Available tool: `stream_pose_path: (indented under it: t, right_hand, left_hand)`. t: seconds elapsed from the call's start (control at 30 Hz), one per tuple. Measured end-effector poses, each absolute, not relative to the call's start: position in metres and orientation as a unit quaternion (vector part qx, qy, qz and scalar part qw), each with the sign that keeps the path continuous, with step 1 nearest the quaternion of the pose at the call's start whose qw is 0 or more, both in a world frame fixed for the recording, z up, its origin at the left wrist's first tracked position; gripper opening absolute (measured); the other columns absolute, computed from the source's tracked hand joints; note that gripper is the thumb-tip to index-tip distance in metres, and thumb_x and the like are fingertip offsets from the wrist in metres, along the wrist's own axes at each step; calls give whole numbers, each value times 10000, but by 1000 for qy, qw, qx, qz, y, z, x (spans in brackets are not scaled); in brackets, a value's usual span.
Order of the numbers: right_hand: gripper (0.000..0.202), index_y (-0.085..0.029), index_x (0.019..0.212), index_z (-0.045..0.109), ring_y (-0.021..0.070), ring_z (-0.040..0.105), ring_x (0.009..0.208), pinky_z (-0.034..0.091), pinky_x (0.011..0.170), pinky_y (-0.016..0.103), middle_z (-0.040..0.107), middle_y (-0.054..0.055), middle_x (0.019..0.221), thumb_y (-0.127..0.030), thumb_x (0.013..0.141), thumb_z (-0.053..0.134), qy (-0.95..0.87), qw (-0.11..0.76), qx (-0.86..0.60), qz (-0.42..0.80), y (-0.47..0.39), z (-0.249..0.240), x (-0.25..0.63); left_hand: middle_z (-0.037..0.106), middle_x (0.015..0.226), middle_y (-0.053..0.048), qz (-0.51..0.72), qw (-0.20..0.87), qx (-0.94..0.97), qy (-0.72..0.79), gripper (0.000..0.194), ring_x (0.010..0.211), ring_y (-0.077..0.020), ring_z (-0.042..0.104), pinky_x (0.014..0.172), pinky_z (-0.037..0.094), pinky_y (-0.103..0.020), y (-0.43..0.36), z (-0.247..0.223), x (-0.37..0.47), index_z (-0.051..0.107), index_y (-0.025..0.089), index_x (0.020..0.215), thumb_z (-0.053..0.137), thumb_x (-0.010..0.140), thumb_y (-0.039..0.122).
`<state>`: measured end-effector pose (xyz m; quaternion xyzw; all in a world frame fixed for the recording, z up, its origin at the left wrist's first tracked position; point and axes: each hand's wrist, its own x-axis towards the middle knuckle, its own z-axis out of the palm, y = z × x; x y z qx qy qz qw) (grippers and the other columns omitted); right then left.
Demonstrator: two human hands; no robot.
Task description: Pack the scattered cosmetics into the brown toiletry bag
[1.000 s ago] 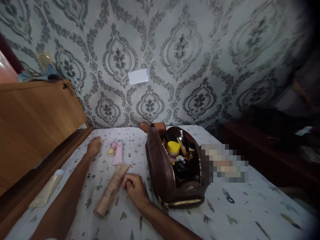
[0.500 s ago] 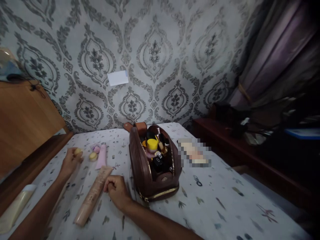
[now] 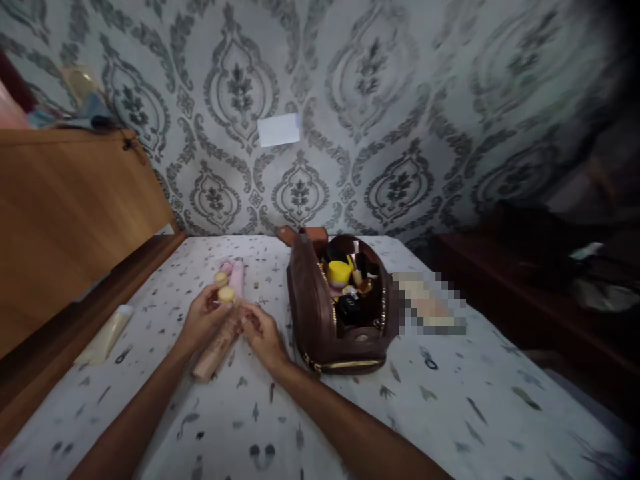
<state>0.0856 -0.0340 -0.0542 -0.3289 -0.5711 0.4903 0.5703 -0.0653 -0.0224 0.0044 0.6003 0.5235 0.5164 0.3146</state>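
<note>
My left hand (image 3: pixel 204 317) pinches a small round yellow-lidded container (image 3: pixel 227 294) above the printed sheet. Close on its right, my right hand (image 3: pixel 263 333) has its fingers curled near the top of a long beige tube (image 3: pixel 215 353); whether anything is between them is hidden. Behind the hands lie a pink tube (image 3: pixel 237 273), another yellow-lidded container (image 3: pixel 221 278) and a small pink round item (image 3: pixel 227 267). To the right stands an unzipped brown bag (image 3: pixel 313 320) with cosmetics inside, among them a yellow-lidded jar (image 3: pixel 339 273).
A cream tube (image 3: pixel 106 335) lies near the left edge, beside a wooden panel (image 3: pixel 75 220). Right of the bag is a pixelated flat item (image 3: pixel 430 303). Patterned wallpaper (image 3: pixel 300 180) rises behind, and a dark red ledge (image 3: pixel 480 293) runs along the right.
My left hand has moved right with the yellow-lidded container, toward my right hand. The right hand's fingers have reached forward to the beige tube's upper end. The view has shifted left.
</note>
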Motion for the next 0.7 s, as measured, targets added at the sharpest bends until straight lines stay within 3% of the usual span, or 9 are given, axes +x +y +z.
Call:
stream_pose_path:
  t: [0.2,0.4,0.53,0.7]
  right_hand:
    - [358,-225,1174,661,188,609,843,491,599,243,666,50,929,-362,844,638,-554,564,-308,529,-35,-51,87]
    - [389,-213,1121,616,163,589,757,409,480,199,651,45,935,-386,781,688,-515,546,-309,584,-37,-42,86]
    - [370,-205,1045,598,150,582,683,387,459,199,660,33,869,-402,752,709,-501,539,-316,599,-38,-37,86]
    - [349,-195,1012,618,136,562,620,386,467,206,664,25,795,-469,800,662,-498,536,-330,596,-41,-30,88]
  left_hand:
    - [650,1062,-46,444,240,695,513,318,934,-199,580,758,449,-300,-37,5,-64,627,199,1098,640,790,277]
    - [612,1084,-49,401,192,755,482,342,964,-203,580,828,458,-320,-42,2,-68,601,214,1170,597,828,229]
    - [629,1073,-44,379,200,766,479,319,942,-204,599,822,469,-313,-44,3,-66,616,218,1148,598,829,213]
    - [618,1182,-50,399,258,735,484,459,958,-200,604,829,492,-314,-47,0,-67,519,231,1259,639,816,240]
